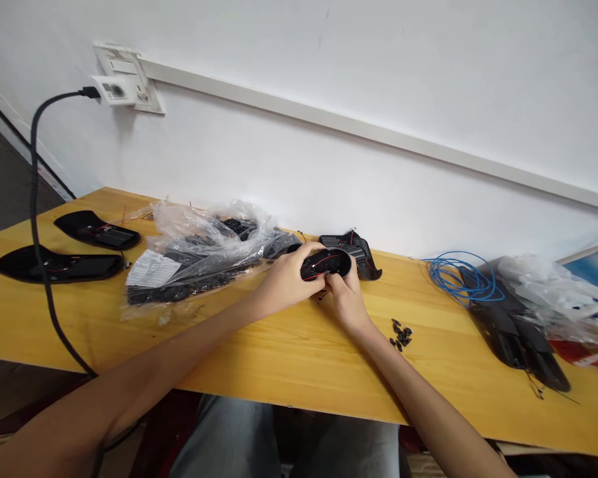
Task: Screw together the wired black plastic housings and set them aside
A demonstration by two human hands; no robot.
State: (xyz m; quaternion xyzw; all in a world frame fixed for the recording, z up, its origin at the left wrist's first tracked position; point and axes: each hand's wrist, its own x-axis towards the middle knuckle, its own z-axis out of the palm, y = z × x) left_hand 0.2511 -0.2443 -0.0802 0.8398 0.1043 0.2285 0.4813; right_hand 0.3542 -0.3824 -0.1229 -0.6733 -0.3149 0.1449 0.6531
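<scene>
Both hands are closed around a curved black plastic shell (337, 260) with a thin red wire inside it, held above the middle of the wooden table (279, 358). My left hand (292, 271) wraps its left side, thumb along the top. On the near right edge, my right hand (346, 295) presses with its fingers; their tips are partly hidden by the shell. Just behind, more black curved parts (361, 255) lie near the wall. To the right of my right wrist is a small heap of little black pieces (401, 335).
A clear plastic bag (209, 249) of black parts with a paper slip lies left of centre. Two black shells (97, 229) rest farther left, crossed by a black cable (42, 245). At right are coiled blue wire (463, 279), long black parts (513, 338) and a white bag (553, 285).
</scene>
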